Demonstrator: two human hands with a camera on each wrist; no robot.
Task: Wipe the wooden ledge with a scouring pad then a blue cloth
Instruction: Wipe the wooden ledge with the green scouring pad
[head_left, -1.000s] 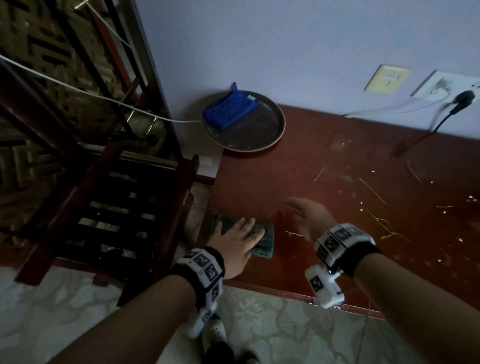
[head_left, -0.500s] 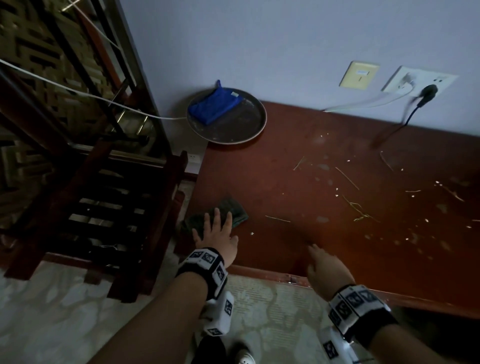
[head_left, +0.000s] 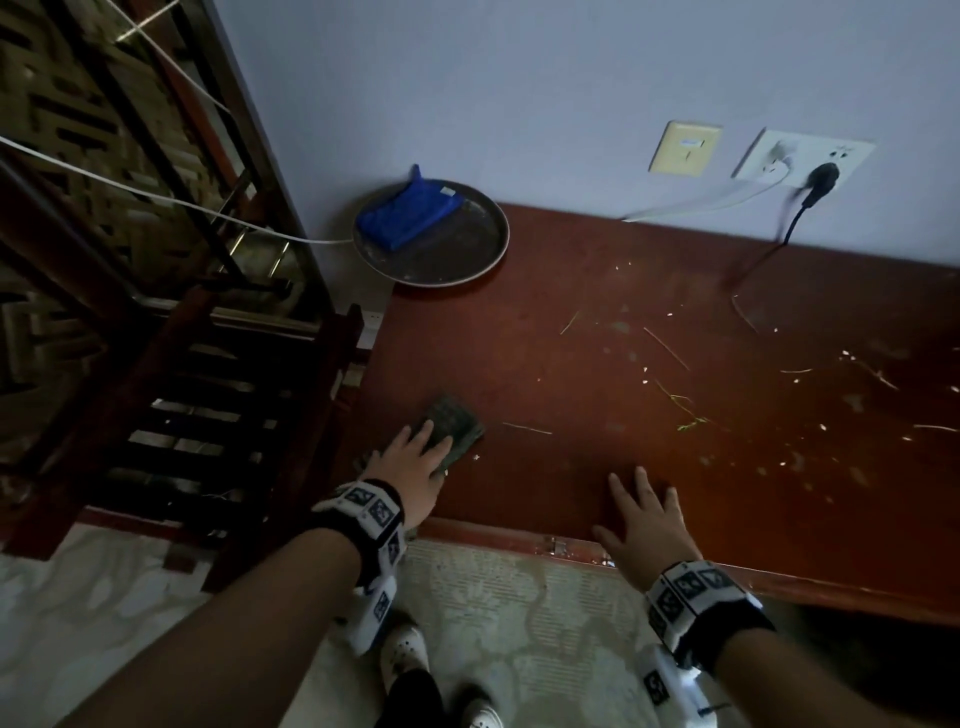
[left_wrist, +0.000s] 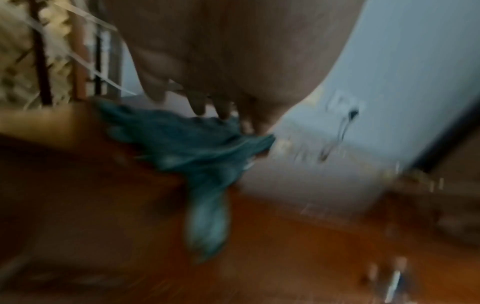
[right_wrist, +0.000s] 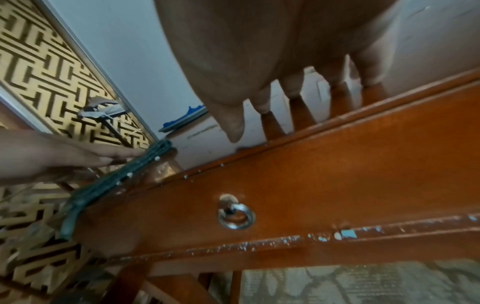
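Observation:
The reddish wooden ledge (head_left: 597, 364) runs along the wall, strewn with crumbs and bits of straw (head_left: 685, 410) on its right half. A dark green scouring pad (head_left: 454, 423) lies at the ledge's front left corner, one end hanging over the edge (left_wrist: 205, 226). My left hand (head_left: 415, 462) presses flat on it with straight fingers. My right hand (head_left: 644, 514) rests flat on the ledge's front edge, fingers spread, holding nothing. A folded blue cloth (head_left: 408, 215) lies in a round dark tray (head_left: 457, 260) at the back left, also seen as a blue strip (right_wrist: 182, 119).
A dark wooden chair (head_left: 208, 415) stands left of the ledge. A white cable (head_left: 156, 200) crosses above it. Wall sockets (head_left: 800, 161) with a black plug (head_left: 823, 176) and cord sit at the back right. A metal ring pull (right_wrist: 235, 216) hangs on the ledge's front.
My left hand has slid the pad back and forth at the front left corner, and it now lies turned diagonally. My right hand drew back from mid-ledge to the front edge and flattened.

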